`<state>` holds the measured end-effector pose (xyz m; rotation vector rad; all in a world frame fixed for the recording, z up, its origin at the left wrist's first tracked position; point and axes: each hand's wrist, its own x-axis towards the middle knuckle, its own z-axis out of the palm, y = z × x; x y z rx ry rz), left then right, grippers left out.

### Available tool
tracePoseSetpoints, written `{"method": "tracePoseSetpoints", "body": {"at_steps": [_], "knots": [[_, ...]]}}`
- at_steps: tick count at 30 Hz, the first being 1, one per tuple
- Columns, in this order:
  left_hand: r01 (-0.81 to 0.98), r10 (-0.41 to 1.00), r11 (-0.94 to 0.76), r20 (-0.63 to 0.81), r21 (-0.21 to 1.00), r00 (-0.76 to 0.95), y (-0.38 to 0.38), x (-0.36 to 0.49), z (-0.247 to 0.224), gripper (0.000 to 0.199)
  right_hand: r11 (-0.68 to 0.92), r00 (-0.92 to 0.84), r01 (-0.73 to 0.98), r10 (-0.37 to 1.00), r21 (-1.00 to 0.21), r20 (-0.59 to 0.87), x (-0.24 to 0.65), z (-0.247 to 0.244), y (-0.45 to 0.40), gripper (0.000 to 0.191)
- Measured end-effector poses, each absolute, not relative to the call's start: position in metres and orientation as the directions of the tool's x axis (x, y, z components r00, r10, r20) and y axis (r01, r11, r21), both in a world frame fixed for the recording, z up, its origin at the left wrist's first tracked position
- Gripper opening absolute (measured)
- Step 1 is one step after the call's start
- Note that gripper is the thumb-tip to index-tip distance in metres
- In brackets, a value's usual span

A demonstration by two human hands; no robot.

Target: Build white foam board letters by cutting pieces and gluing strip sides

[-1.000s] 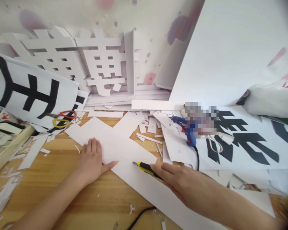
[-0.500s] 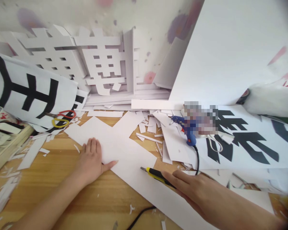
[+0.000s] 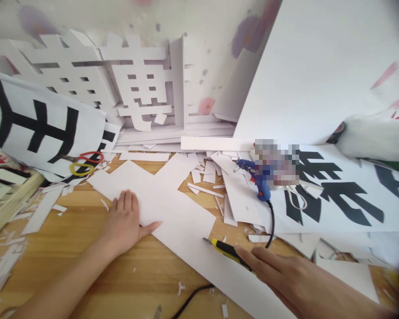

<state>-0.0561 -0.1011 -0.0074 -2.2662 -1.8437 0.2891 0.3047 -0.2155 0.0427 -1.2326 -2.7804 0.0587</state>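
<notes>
A white cut sheet [image 3: 186,226] with angular arms lies diagonally across the wooden table. My left hand [image 3: 126,221] rests flat at its left edge, fingers up and thumb spread out over the sheet. In my right hand [image 3: 279,270] is a yellow and black utility knife [image 3: 226,250], its blade pointing left just over the sheet, right of the middle. Whether the blade touches the surface cannot be made out. The sheet's lower right part runs beneath my right hand.
A blue glue gun [image 3: 261,177] with a black cable lies at centre right, by printed character sheets [image 3: 346,195]. Red and yellow scissors [image 3: 83,164] lie at left. Paper scraps [image 3: 206,190] surround the sheet; white cut-out characters [image 3: 139,84] lean on the wall.
My right hand and the knife have moved a little to the right and down. My left hand stays on the sheet, and the view has shifted slightly.
</notes>
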Motion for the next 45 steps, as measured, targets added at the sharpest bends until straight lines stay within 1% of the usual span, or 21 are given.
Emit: {"method": "tracePoseSetpoints", "body": {"at_steps": [3, 5, 10, 14, 17, 19, 21, 23, 28, 29, 31, 32, 33, 35, 36, 38, 42, 45], "knots": [[0.939, 0.980, -0.195, -0.021, -0.282, 0.197, -0.101, -0.056, -0.008, 0.115, 0.698, -0.704, 0.709, 0.709, -0.101, -0.048, 0.306, 0.046, -0.216, 0.077], [0.941, 0.980, -0.196, -0.016, -0.275, 0.199, -0.101, -0.056, -0.007, 0.115, 0.679, -0.688, 0.723, 0.723, -0.127, -0.057, 0.308, 0.047, -0.216, 0.078], [0.944, 0.976, -0.208, 0.004, -0.256, 0.217, -0.101, -0.056, -0.008, 0.115, 0.696, -0.706, 0.705, 0.707, -0.136, -0.039, 0.317, 0.040, -0.219, 0.079], [0.947, 0.972, -0.215, 0.042, -0.238, 0.231, -0.101, -0.058, -0.011, 0.115, 0.701, -0.711, 0.702, 0.701, -0.129, -0.061, 0.325, 0.041, -0.217, 0.075], [0.955, 0.973, -0.208, 0.055, -0.211, 0.224, -0.101, -0.059, -0.013, 0.115, 0.654, -0.661, 0.748, 0.749, -0.116, -0.035, 0.326, 0.050, -0.215, 0.067], [0.962, 0.976, -0.200, 0.049, -0.188, 0.212, -0.102, -0.058, -0.013, 0.114, 0.605, -0.608, 0.789, 0.794, -0.111, 0.011, 0.321, 0.058, -0.212, 0.060], [0.967, 0.979, -0.193, 0.040, -0.164, 0.202, -0.103, -0.058, -0.012, 0.114, 0.568, -0.565, 0.812, 0.822, -0.131, 0.064, 0.310, 0.065, -0.206, 0.054], [0.972, 0.980, -0.188, 0.037, -0.141, 0.195, -0.104, -0.057, -0.011, 0.114, 0.552, -0.543, 0.811, 0.833, -0.193, 0.105, 0.295, 0.069, -0.197, 0.049], [0.978, 0.981, -0.188, 0.034, -0.094, 0.192, -0.106, -0.058, -0.011, 0.115, 0.462, -0.453, 0.770, 0.882, -0.440, 0.134, 0.245, 0.059, -0.164, 0.042], [0.979, 0.981, -0.186, 0.038, -0.083, 0.190, -0.106, -0.058, -0.011, 0.115, 0.438, -0.428, 0.749, 0.893, -0.497, 0.141, 0.233, 0.055, -0.157, 0.042], [0.982, 0.981, -0.181, 0.055, -0.059, 0.184, -0.106, -0.058, -0.011, 0.114, 0.387, -0.379, 0.648, 0.911, -0.655, 0.164, 0.206, 0.046, -0.142, 0.042], [0.983, 0.982, -0.178, 0.061, -0.049, 0.181, -0.107, -0.057, -0.010, 0.114, 0.329, -0.338, 0.589, 0.930, -0.738, 0.145, 0.191, 0.041, -0.134, 0.042], [0.984, 0.982, -0.176, 0.059, -0.042, 0.178, -0.107, -0.057, -0.010, 0.114, 0.237, -0.298, 0.530, 0.951, -0.814, 0.084, 0.175, 0.036, -0.126, 0.042], [0.985, 0.985, -0.168, 0.036, -0.037, 0.169, -0.108, -0.055, -0.007, 0.114, 0.094, -0.253, 0.403, 0.967, -0.911, -0.012, 0.144, 0.027, -0.111, 0.043], [0.986, 0.986, -0.163, 0.020, -0.036, 0.164, -0.108, -0.055, -0.006, 0.114, 0.073, -0.253, 0.351, 0.967, -0.933, -0.020, 0.129, 0.023, -0.104, 0.044], [0.988, 0.989, -0.149, -0.011, -0.033, 0.148, -0.108, -0.053, -0.002, 0.114, 0.068, -0.273, 0.310, 0.962, -0.948, -0.020, 0.103, 0.017, -0.091, 0.045], [0.992, 0.991, -0.126, -0.048, -0.031, 0.124, -0.109, -0.051, 0.003, 0.114, 0.205, -0.281, 0.361, 0.954, -0.910, 0.103, 0.070, 0.009, -0.073, 0.045], [0.990, 0.991, -0.131, -0.039, -0.043, 0.129, -0.110, -0.050, 0.005, 0.112, 0.237, -0.281, 0.395, 0.951, -0.888, 0.129, 0.060, 0.005, -0.066, 0.044]]}}
